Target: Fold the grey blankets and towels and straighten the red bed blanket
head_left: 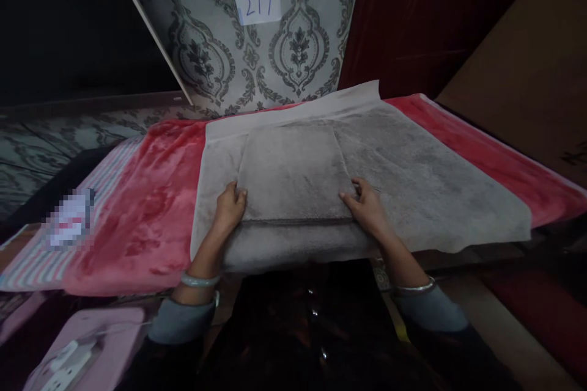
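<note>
A folded rectangle of grey plush cloth [293, 171] lies flat in the middle, its thick folded edge facing me. Beneath it spreads a larger grey plush sheet [426, 177]. My left hand [230, 206] pinches the left side of the folded cloth near its front corner, thumb on top. At the opposite front corner, my right hand [367, 204] holds the right side between thumb and fingers. Parts of the fingers are hidden under or behind the cloth edges. A pale strip [293, 111] runs along the sheet's far edge.
A red plush blanket [137, 214] covers the table under the grey sheet, with striped cloth [110, 171] at left. On that lies a blurred object [70, 220]. A power strip [68, 366] rests on a pink stool [110, 342] below. A paper marked 277 [259, 5] hangs on the wall.
</note>
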The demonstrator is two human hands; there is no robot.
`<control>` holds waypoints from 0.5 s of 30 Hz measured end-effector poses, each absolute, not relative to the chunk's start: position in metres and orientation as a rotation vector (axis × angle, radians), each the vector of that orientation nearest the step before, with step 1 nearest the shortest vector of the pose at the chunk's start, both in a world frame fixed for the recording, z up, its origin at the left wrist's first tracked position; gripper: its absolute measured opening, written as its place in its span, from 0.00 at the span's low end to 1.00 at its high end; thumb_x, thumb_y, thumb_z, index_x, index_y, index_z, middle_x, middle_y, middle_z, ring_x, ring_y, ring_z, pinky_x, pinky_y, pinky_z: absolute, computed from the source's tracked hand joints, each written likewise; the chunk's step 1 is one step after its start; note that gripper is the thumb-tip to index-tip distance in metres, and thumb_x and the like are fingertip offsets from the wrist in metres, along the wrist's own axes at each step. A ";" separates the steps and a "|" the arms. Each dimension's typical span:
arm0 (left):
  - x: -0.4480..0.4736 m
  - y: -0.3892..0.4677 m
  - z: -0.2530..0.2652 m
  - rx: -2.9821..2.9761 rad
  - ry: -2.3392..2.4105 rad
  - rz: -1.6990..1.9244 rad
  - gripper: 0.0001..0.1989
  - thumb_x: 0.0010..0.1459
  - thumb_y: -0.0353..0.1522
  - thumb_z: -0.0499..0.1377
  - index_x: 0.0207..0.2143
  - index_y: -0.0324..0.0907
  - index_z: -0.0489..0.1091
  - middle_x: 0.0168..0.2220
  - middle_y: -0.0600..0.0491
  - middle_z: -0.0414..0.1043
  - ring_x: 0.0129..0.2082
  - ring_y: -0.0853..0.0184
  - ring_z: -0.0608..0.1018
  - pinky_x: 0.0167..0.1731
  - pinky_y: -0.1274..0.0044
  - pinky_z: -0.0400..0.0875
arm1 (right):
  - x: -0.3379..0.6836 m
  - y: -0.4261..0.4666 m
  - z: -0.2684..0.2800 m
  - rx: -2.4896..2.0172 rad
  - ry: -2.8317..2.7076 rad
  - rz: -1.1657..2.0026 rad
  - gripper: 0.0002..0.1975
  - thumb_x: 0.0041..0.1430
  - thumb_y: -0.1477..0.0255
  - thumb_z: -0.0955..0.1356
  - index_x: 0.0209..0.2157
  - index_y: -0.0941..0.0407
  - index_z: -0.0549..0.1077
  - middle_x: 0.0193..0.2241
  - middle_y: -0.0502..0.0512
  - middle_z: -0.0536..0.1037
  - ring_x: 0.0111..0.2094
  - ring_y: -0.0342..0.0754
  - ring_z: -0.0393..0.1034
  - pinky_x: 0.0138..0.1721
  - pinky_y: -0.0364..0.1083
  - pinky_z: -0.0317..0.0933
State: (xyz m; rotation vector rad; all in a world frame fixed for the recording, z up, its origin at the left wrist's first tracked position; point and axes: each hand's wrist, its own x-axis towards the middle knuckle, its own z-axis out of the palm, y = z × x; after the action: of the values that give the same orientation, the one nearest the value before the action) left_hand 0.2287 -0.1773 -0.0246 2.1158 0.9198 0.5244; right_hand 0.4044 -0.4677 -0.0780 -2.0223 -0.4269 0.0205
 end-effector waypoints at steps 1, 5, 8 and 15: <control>0.229 -0.181 -0.024 2.199 0.943 0.528 0.25 0.59 0.34 0.58 0.59 0.36 0.67 0.50 0.39 0.77 0.55 0.48 0.75 0.57 0.62 0.67 | 0.404 -0.467 -0.079 -2.040 -0.438 0.005 0.25 0.50 0.59 0.70 0.50 0.53 0.71 0.40 0.60 0.78 0.42 0.60 0.72 0.43 0.55 0.65; 0.226 -0.183 -0.023 2.348 0.987 0.453 0.27 0.61 0.34 0.54 0.61 0.31 0.64 0.49 0.34 0.76 0.53 0.45 0.76 0.56 0.59 0.68 | 0.404 -0.472 -0.080 -2.111 -0.477 0.001 0.27 0.50 0.60 0.71 0.51 0.54 0.71 0.37 0.60 0.78 0.39 0.60 0.73 0.41 0.55 0.66; 0.225 -0.170 -0.025 2.264 0.940 0.448 0.23 0.58 0.35 0.58 0.55 0.35 0.71 0.52 0.38 0.76 0.55 0.48 0.75 0.58 0.62 0.66 | 0.411 -0.475 -0.075 -2.117 -0.474 0.081 0.26 0.52 0.57 0.70 0.51 0.55 0.73 0.34 0.59 0.78 0.38 0.61 0.73 0.42 0.56 0.66; 0.256 -0.125 -0.012 1.733 0.866 0.334 0.14 0.48 0.39 0.65 0.36 0.40 0.76 0.34 0.48 0.80 0.37 0.57 0.79 0.35 0.73 0.73 | 0.462 -0.454 -0.056 -1.890 -0.500 0.266 0.13 0.55 0.58 0.69 0.33 0.53 0.78 0.33 0.58 0.80 0.37 0.58 0.74 0.41 0.55 0.67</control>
State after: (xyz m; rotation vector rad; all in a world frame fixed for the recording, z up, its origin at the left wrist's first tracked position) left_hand 0.2564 -0.1254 -0.0125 1.7325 0.8659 0.3340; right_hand 0.4621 -0.4536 -0.0556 -1.8896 -0.4997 0.2663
